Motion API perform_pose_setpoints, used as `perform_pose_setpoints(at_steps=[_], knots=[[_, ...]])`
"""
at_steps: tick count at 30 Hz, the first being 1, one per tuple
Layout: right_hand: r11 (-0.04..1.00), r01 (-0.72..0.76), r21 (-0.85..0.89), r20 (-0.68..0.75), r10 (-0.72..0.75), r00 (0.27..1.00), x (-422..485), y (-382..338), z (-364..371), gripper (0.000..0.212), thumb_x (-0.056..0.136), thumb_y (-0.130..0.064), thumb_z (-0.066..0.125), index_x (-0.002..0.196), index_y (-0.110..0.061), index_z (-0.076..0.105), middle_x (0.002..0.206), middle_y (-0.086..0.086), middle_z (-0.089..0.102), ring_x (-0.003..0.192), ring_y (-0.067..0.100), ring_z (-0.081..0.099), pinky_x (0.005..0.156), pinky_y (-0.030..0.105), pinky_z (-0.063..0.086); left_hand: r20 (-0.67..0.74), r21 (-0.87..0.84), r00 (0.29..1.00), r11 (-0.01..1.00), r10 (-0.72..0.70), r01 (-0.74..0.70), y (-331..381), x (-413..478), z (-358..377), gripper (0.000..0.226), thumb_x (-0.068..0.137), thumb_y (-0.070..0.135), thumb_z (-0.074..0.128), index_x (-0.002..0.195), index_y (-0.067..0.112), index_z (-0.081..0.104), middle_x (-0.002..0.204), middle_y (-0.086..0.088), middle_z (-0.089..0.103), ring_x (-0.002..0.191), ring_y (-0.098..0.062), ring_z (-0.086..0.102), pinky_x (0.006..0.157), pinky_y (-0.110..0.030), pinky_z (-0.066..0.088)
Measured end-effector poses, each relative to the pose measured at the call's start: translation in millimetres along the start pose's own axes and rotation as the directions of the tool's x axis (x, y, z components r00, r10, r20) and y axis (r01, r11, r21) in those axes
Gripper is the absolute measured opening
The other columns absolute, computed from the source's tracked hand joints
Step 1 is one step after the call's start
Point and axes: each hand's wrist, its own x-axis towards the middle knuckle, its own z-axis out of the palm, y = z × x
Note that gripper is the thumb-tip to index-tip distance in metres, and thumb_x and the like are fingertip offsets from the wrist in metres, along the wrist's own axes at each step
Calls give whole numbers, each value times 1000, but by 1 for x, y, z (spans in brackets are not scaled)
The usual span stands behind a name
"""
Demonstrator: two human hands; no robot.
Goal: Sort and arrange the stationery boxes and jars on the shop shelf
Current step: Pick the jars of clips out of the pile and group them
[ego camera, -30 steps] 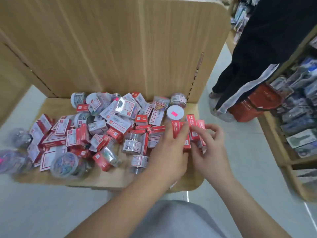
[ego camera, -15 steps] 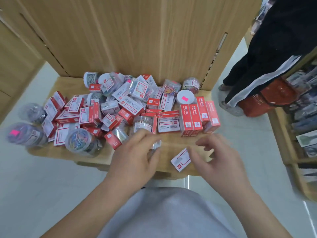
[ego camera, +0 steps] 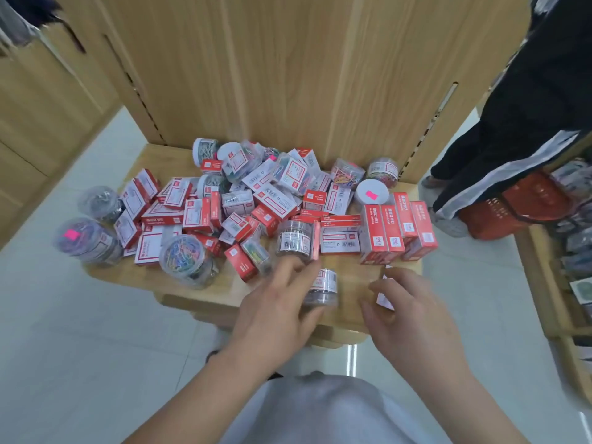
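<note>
Shelf [ego camera: 350,283]: low wooden shelf with rounded front corners, loaded nearly edge to edge.
Pile [ego camera: 256,200]: red-and-white boxes and clear jars lay jumbled over the left and middle, reaching back to the back panel [ego camera: 288,75].
Red box row [ego camera: 397,232]: upright red boxes stood side by side at the right, the last one just beside the right edge.
Flat box [ego camera: 339,240]: lay against the row's left end.
Upright jar [ego camera: 294,240]: stood just left of the flat box, at the pile's front.
Small jar [ego camera: 323,285]: lay on its side near the front edge, apart from the pile, blurred.
Left hand [ego camera: 278,302]: thumb under the small jar, forefinger along its left side, other fingers fairly straight. Gripping or only touching, could not tell.
White box [ego camera: 384,298]: mostly hidden under fingers, near the front edge, right of the small jar.
Right hand [ego camera: 413,315]: fingers curled over the white box, pinching it.
Open room: bare wood ran along the front strip only, widest between the small jar and the white box.
Clip jar [ego camera: 187,261]: held coloured clips, sat right at the front-left edge.
Pink-tag jar [ego camera: 88,240]: sat at the left corner and seemed to overhang the edge.
Grey jar [ego camera: 99,203]: behind the pink-tag jar, on the same edge.
White-lid jar [ego camera: 371,193]: stood behind the red box row, pink sticker on top.
Bystander [ego camera: 512,123]: dark trousers, stood right of the shelf, red basket [ego camera: 525,203] at the feet.
Floor [ego camera: 80,347]: pale tile to the left and front.
</note>
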Motion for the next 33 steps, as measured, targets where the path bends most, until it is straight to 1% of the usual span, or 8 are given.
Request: perform_pose_setpoints(at_steps=[3,6,11,15,18,22,25,33], knots=[[968,64,243,28,-73,997,14,-15,-6,15,83,-24,79,96,-24,71,104,-12,66,91,15,64,67,38,57,15,-98,999,995,-30,32,4,-5,-8,67,81,51,76,141,40,49,126,19,45,110,-7,59,80,-34,56],[932,139,336,52,-166,985,40,-36,-2,18,85,-24,73,103,-24,70,107,-12,64,96,13,63,75,40,57,-109,-257,987,962,-120,88,1,-20,-28,57,75,52,80,127,37,59,116,21,50,94,1,59,81,-27,53],[973,195,124,170,-214,962,80,-71,22,44,84,-42,74,126,-34,60,135,-12,53,121,16,59,76,40,58,-278,-409,890,883,-361,231,-12,-35,-63,47,68,64,76,107,43,62,102,20,58,81,-11,61,66,-15,45],[980,194,44,264,-199,944,93,-83,30,48,83,-48,74,126,-39,55,129,-15,56,123,15,57,82,36,53,-302,-431,839,850,-452,303,-30,-34,-83,46,65,67,77,102,42,64,93,19,59,76,-9,60,67,-23,50],[986,129,106,257,-152,954,95,-86,23,43,80,-46,77,117,-42,56,122,-17,60,116,14,60,79,35,50,-310,-417,837,855,-452,307,-39,-30,-92,45,64,62,84,101,51,62,100,21,56,77,-8,61,68,-26,51],[946,105,308,60,-129,990,99,-97,-10,37,73,-49,78,104,-38,60,103,-17,61,85,7,57,69,34,48,-311,-463,844,845,-437,267,-44,-21,-112,41,70,51,88,103,48,65,105,23,57,86,-6,63,70,-16,48],[866,103,490,-20,-107,994,115,-125,-41,35,72,-46,83,99,-33,65,88,-11,61,68,10,56,59,18,41,-323,-477,853,849,-411,228,-52,-10,-137,43,75,57,82,113,43,68,105,23,60,88,-4,62,71,-22,50],[737,-41,675,118,-53,992,194,-228,-5,29,76,-40,87,98,-32,69,91,-15,71,70,11,63,62,17,51,-300,-556,815,785,-496,273,-145,43,-240,31,77,43,87,103,35,70,98,15,72,77,-14,67,75,-38,59]])
